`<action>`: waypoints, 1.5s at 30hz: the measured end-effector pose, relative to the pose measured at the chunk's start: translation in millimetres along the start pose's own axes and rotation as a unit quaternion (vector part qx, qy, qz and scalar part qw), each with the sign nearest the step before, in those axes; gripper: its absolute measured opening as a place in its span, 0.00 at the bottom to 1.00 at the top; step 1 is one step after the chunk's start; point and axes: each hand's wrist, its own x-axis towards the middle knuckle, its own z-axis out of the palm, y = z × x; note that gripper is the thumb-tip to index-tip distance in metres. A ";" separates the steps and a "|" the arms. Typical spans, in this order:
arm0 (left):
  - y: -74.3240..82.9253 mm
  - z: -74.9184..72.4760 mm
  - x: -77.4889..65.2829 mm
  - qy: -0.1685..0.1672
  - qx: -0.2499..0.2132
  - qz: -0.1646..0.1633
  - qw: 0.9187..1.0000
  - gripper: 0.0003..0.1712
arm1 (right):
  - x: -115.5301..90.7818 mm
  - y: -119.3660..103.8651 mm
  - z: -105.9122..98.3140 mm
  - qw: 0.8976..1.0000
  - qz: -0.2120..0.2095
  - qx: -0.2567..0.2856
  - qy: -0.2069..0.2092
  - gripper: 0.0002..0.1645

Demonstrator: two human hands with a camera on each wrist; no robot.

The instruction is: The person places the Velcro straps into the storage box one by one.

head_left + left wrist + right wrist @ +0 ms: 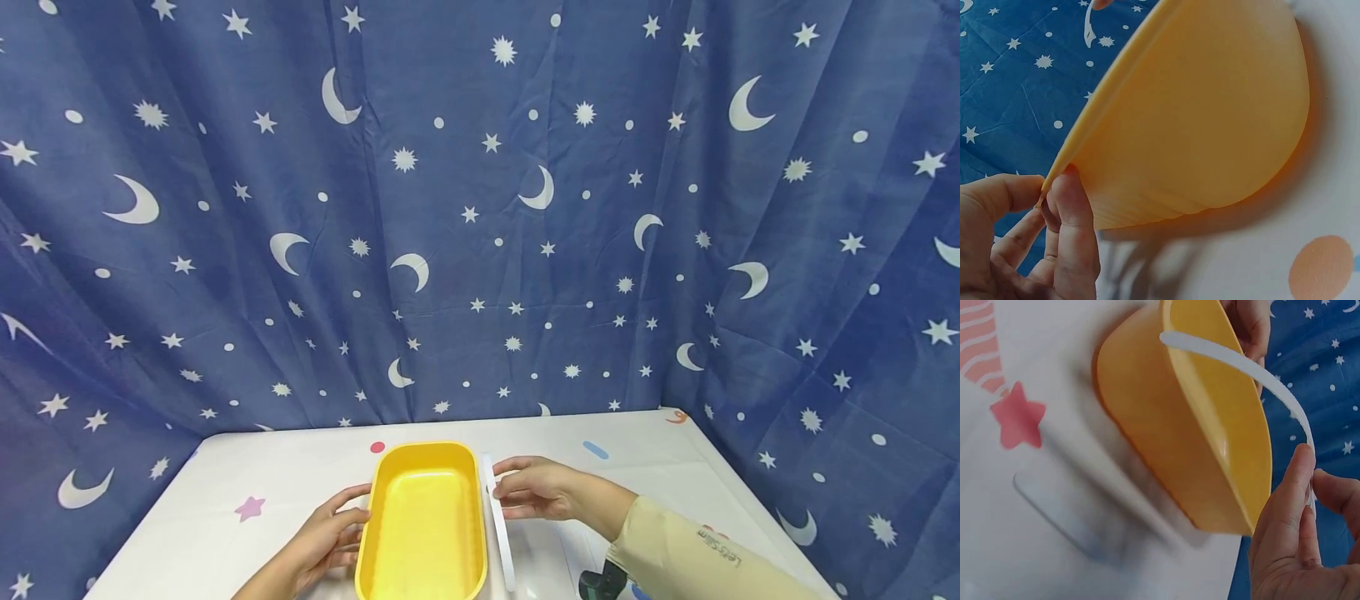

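Observation:
A deep yellow plastic basin, oblong with rounded corners, stands on the white table with nothing inside its visible part. At its left side my left hand pinches the rim between thumb and fingers, as the left wrist view shows. A thin, curved white plastic strip, like a handle, runs along the basin's right side. My right hand pinches this strip between thumb and fingers. One end of the strip overlaps the basin's rim in the right wrist view; whether they are joined I cannot tell.
The white tablecloth carries printed shapes, among them a pink star and a blue bar. Behind and beside the table hangs a blue curtain with moons and stars. A black device sits by my right sleeve.

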 end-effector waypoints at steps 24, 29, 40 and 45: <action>-2.8 -1.9 1.5 -0.002 -0.004 0.004 1.000 0.40 | 19.7 7.7 41.0 0.999 -0.010 0.035 -0.027 0.20; -3.9 -2.3 2.5 -0.002 -0.006 0.005 1.000 0.40 | 26.7 9.4 48.4 0.999 -0.015 0.043 -0.014 0.20; -3.1 -0.9 1.5 -0.003 -0.012 0.007 1.000 0.40 | 37.8 10.7 62.9 0.998 -0.019 0.052 -0.019 0.18; -3.7 -1.1 1.4 -0.001 -0.011 0.008 1.000 0.40 | 43.8 10.4 74.4 0.998 -0.024 0.050 -0.020 0.18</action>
